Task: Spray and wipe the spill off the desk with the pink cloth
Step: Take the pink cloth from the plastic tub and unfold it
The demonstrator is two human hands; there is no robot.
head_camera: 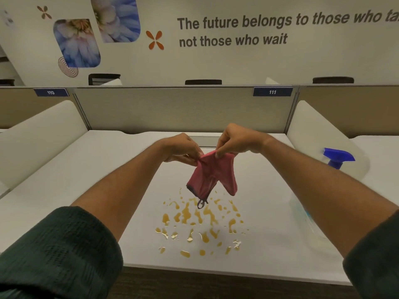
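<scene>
Fingers (pixel 197 157) of both hands pinched on pink cloth (pixel 212 175) above spill (pixel 200 223).

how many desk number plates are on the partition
2: plate 110 at the far left of the partition top, plate 111 right of centre. Others may lie outside the view.

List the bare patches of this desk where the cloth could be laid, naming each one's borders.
Left: white desk between the left forearm and the white divider. Back: a strip between the hands and the grey partition. Crowded: the spill at centre front; the spray bottle at right.
</scene>
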